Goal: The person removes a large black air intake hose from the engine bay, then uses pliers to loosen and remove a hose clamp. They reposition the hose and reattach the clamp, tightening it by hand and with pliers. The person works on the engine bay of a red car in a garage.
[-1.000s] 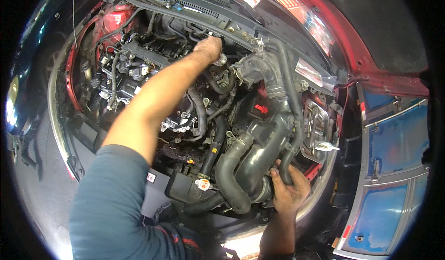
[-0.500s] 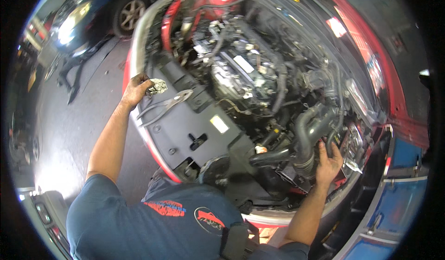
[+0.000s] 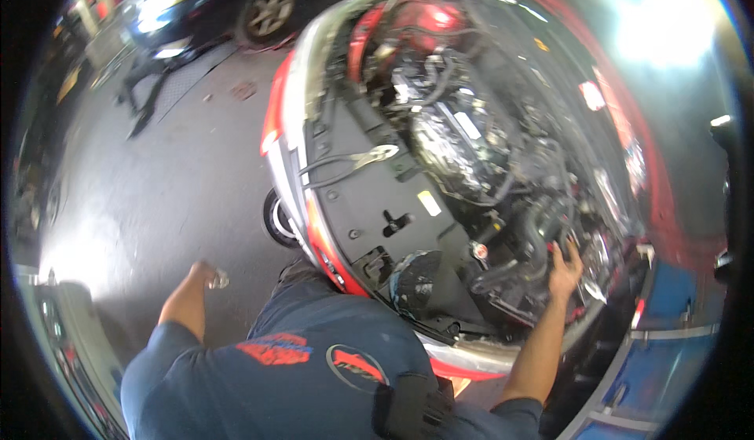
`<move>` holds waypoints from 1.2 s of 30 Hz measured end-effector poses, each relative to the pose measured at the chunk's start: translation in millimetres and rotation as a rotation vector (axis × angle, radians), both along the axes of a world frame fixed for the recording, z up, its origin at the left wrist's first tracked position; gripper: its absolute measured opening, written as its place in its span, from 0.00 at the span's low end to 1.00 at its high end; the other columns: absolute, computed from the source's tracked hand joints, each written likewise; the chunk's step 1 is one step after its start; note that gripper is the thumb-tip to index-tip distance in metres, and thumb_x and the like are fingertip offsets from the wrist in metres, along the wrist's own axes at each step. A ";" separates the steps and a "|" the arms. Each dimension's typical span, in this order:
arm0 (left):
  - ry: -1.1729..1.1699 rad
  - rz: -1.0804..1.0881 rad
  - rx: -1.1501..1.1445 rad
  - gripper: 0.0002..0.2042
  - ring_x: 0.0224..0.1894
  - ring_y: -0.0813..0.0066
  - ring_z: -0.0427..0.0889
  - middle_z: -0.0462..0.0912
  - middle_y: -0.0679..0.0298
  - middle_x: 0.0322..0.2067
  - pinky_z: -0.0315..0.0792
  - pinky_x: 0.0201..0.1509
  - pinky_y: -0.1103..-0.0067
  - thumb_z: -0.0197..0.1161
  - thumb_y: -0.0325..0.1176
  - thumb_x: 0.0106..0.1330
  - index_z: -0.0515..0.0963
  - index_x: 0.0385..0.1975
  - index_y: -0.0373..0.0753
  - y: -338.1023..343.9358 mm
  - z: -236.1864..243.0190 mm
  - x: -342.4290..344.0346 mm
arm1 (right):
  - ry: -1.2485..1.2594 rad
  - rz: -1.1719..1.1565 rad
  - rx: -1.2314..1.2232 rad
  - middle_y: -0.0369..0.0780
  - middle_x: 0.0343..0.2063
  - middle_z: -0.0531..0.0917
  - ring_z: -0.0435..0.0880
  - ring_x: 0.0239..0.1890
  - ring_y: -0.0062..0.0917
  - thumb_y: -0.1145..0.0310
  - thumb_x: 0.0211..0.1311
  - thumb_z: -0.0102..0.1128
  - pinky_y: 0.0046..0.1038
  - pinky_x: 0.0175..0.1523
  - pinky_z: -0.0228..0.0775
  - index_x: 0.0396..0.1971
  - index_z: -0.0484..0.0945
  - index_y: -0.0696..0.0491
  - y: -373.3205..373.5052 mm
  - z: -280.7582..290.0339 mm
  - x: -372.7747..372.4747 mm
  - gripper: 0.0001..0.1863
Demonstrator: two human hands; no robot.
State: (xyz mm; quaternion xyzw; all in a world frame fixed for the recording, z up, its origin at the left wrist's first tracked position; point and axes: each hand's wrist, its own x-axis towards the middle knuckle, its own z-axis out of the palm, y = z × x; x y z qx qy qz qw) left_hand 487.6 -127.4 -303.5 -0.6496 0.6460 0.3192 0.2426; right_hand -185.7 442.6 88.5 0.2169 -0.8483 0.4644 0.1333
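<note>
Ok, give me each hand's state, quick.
Left hand: closed on a small shiny object, out over the floor.
Right hand: open, fingers spread on the black hoses.

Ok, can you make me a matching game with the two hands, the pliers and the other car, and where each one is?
Things:
1. left hand
2. right hand
3. pliers
4. dark car

Places:
A. lying on the black panel at the front of the engine bay
B. parked far off across the grey floor
C. out over the floor, away from the red car, with a small shiny thing
D. down among the black hoses at the side of the engine

Pairs: 1-C, 2-D, 3-A, 4-B
</note>
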 end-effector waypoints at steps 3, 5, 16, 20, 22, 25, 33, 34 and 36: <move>0.328 0.207 -0.186 0.21 0.45 0.67 0.85 0.86 0.55 0.42 0.77 0.45 0.71 0.69 0.44 0.60 0.82 0.47 0.35 -13.6 33.1 -44.8 | -0.102 -0.092 -0.054 0.43 0.47 0.84 0.81 0.49 0.26 0.74 0.59 0.73 0.25 0.58 0.71 0.49 0.80 0.65 0.3 -7.7 -5.0 0.20; 0.639 0.271 -0.246 0.22 0.46 0.68 0.84 0.86 0.55 0.44 0.77 0.46 0.72 0.70 0.41 0.60 0.81 0.49 0.33 -35.2 76.7 -109.9 | -0.206 -0.159 -0.086 0.42 0.45 0.84 0.82 0.48 0.26 0.74 0.58 0.73 0.25 0.56 0.72 0.46 0.81 0.65 1.4 -11.4 -9.4 0.18; 1.484 -0.075 0.524 0.15 0.39 0.74 0.80 0.82 0.63 0.40 0.76 0.41 0.77 0.69 0.34 0.65 0.77 0.48 0.36 60.4 310.9 -504.6 | 0.012 -0.502 0.518 0.48 0.48 0.82 0.80 0.53 0.44 0.61 0.52 0.71 0.38 0.60 0.72 0.49 0.83 0.52 -46.4 27.3 41.3 0.23; 1.530 -0.264 0.837 0.17 0.38 0.75 0.80 0.82 0.62 0.39 0.77 0.41 0.78 0.69 0.36 0.66 0.77 0.48 0.33 160.4 359.9 -538.9 | 0.259 -0.458 0.182 0.49 0.52 0.78 0.77 0.57 0.41 0.57 0.61 0.69 0.38 0.65 0.68 0.58 0.75 0.55 -107.9 46.9 98.4 0.28; 1.513 -0.418 0.927 0.14 0.40 0.77 0.79 0.82 0.64 0.38 0.75 0.45 0.78 0.67 0.35 0.67 0.77 0.47 0.33 196.1 377.7 -542.8 | -0.008 -0.149 -0.059 0.52 0.59 0.77 0.74 0.64 0.38 0.51 0.68 0.63 0.35 0.69 0.63 0.64 0.70 0.58 -133.3 47.1 139.1 0.33; 1.556 -0.682 1.020 0.12 0.38 0.80 0.79 0.82 0.65 0.36 0.75 0.43 0.79 0.66 0.35 0.68 0.78 0.45 0.34 236.1 385.0 -536.1 | -0.227 -0.175 -0.159 0.47 0.60 0.75 0.74 0.62 0.33 0.54 0.69 0.63 0.34 0.67 0.64 0.65 0.68 0.56 -159.0 43.1 173.6 0.31; 1.547 -0.752 0.284 0.40 0.63 0.54 0.66 0.61 0.46 0.60 0.66 0.66 0.63 0.73 0.46 0.60 0.60 0.65 0.30 286.5 343.0 -545.7 | 0.086 -0.515 -0.388 0.36 0.46 0.80 0.77 0.48 0.18 0.76 0.67 0.63 0.23 0.55 0.70 0.57 0.75 0.55 -60.3 69.2 187.9 0.19; 1.486 -0.753 0.261 0.40 0.62 0.54 0.66 0.61 0.45 0.60 0.65 0.66 0.63 0.74 0.46 0.59 0.60 0.64 0.30 290.2 338.3 -549.0 | 0.160 -0.561 -0.302 0.36 0.46 0.81 0.77 0.46 0.18 0.76 0.67 0.63 0.23 0.54 0.71 0.56 0.76 0.55 -40.5 71.9 182.5 0.17; 1.539 -0.699 0.318 0.39 0.60 0.58 0.67 0.64 0.49 0.59 0.67 0.62 0.67 0.75 0.43 0.59 0.62 0.64 0.31 291.2 328.6 -552.9 | 0.174 -0.578 -0.286 0.36 0.43 0.82 0.78 0.44 0.19 0.72 0.68 0.63 0.23 0.50 0.72 0.53 0.77 0.56 -2.5 72.0 165.3 0.15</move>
